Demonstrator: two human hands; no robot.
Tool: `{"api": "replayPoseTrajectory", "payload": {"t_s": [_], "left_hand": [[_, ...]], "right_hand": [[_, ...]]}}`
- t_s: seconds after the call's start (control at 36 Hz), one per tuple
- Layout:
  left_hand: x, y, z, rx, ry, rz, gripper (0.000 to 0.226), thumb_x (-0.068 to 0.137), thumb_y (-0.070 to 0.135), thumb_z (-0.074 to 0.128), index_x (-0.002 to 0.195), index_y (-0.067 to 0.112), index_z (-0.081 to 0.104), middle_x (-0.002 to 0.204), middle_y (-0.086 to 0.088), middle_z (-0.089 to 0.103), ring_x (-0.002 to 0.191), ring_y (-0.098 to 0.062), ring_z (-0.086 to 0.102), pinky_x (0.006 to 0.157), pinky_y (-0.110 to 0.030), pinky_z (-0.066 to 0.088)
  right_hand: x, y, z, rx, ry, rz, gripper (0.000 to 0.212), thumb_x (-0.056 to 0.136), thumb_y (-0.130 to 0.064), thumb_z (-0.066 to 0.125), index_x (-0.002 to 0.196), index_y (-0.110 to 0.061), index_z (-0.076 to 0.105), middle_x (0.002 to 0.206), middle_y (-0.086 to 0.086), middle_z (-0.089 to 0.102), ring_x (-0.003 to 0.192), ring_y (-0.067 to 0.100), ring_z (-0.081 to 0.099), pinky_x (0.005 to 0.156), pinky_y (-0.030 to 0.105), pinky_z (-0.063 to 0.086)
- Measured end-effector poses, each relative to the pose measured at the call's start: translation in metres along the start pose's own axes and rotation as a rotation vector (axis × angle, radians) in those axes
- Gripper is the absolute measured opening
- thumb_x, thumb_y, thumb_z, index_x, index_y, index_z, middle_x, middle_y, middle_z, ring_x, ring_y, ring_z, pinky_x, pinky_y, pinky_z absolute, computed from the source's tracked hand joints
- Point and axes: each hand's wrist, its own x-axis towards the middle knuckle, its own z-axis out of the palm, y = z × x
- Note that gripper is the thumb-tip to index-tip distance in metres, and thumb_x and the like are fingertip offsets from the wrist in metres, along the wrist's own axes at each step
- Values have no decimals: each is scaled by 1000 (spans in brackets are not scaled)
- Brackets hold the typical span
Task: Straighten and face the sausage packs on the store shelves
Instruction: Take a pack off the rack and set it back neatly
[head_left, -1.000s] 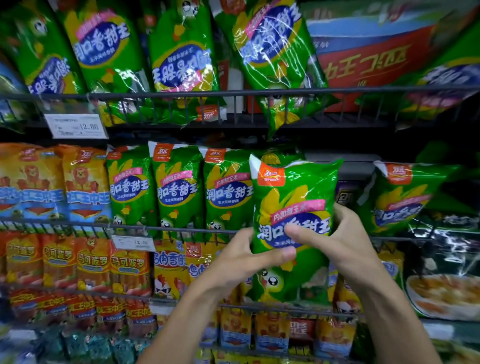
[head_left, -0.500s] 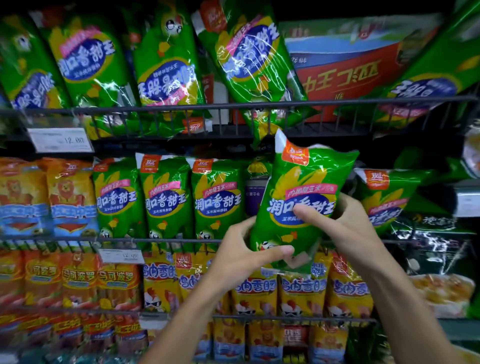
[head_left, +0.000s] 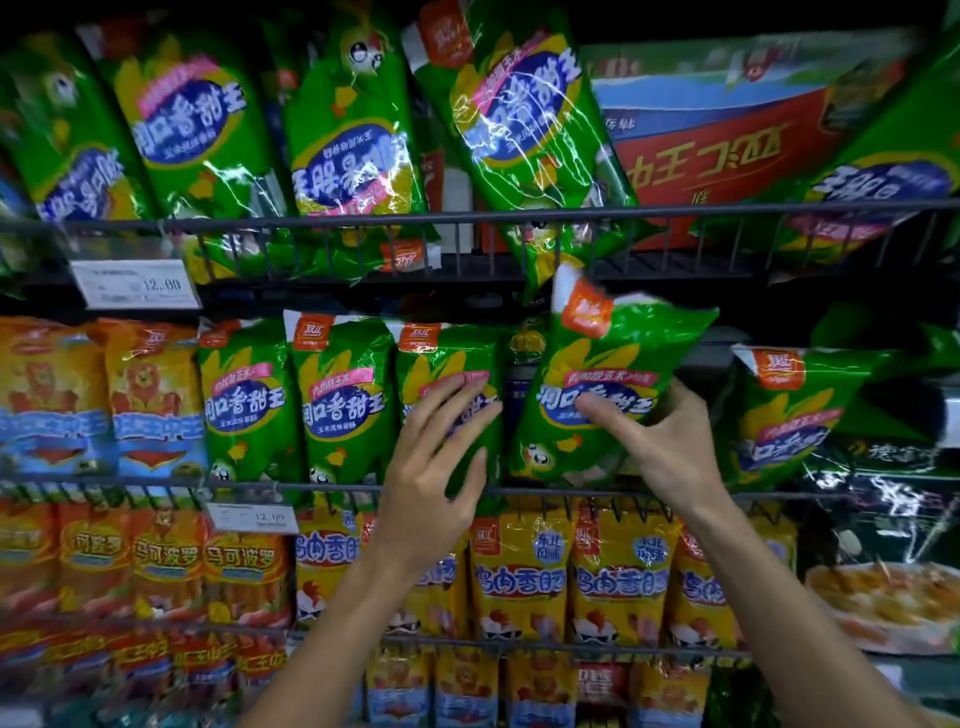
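Mid-task: right hand (head_left: 670, 452) grasps tilted green sausage pack (head_left: 613, 384) at 3 o'clock of the faced row (head_left: 343, 395), left hand (head_left: 436, 467) splayed, grasping nothing; top-shelf packs (head_left: 353, 140) at 12 o'clock remain askew.

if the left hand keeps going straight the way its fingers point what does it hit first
Most likely the upright green pack directly behind its fingertips; the left hand is open, and depth is too unclear to say whether it already touches.
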Motion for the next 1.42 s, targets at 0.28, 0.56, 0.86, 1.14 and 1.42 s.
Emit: {"api": "replayPoseTrajectory", "payload": {"t_s": [0.28, 0.56, 0.86, 1.14, 1.42], "left_hand": [[-6, -27, 2, 246, -123, 109, 56, 106, 27, 55, 160, 19, 41, 172, -3, 25, 161, -32, 16, 130, -54, 8], [-3, -30, 3, 423, -237, 89, 65, 108, 38, 40, 167, 26, 17, 176, 0, 7, 162, -29, 4, 130, -52, -3], [-3, -31, 6, 442, -254, 90, 67, 108, 37, 41, 168, 25, 15, 176, -1, 6, 162, -30, 3, 130, -54, -2], [-3, -33, 3, 407, -259, 105, 65, 108, 37, 40, 168, 25, 15, 176, -1, 7, 162, -30, 3, 130, -53, -4], [18, -6, 12, 246, -128, 237, 59, 107, 28, 52, 163, 21, 33, 173, -3, 22, 161, -34, 13, 128, -59, 6]], "right_hand": [[-2, 8, -15, -417, -333, 129, 58, 80, -87, 51, 121, -46, 60, 110, -33, 67, 104, -13, 63, 82, 10, 48], [15, 6, -4, -470, -163, 106, 75, 86, -82, 43, 65, -11, 40, 59, 15, 41, 53, 28, 40, 57, 41, 33], [20, -6, -7, -440, -390, 224, 118, 73, -96, 43, 113, 14, 61, 112, 35, 66, 100, 51, 64, 90, 57, 53], [25, -4, -5, -405, -416, 229, 83, 83, -87, 41, 109, -16, 74, 108, 2, 78, 103, 20, 72, 100, 50, 53], [1, -7, -6, -704, -285, 282, 79, 79, -92, 26, 64, -16, 41, 56, -2, 40, 54, 19, 43, 65, 38, 42]]}}
